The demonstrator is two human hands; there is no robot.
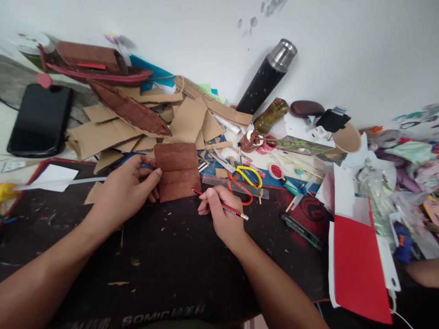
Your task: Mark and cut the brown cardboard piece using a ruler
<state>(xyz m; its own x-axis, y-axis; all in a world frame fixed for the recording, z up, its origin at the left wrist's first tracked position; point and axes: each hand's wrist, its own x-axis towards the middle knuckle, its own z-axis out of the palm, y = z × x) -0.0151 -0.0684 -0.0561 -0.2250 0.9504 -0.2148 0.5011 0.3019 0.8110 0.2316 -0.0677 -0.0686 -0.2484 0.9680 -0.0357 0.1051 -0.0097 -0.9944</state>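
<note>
A brown-painted cardboard square (177, 172), creased across its width, lies on the black mat near the middle. My left hand (132, 183) is at its left edge, thumb on the front and fingers curled beside it, gripping that edge. In my right hand (222, 205) is a red and black pencil (232, 210), held in a writing grip. The pencil's tip touches the lower right corner of the square. Just right of the square lie a clear ruler (236, 186) and scissors with yellow and red handles (248, 176).
Behind the square are cardboard scraps (99, 137), a brown boat-shaped piece (130, 108) and a model boat (99, 64). A phone (40, 119) lies left. Rightward are a black thermos (265, 77), paint jars (252, 140), a cutter (302, 230) and red paper (360, 265).
</note>
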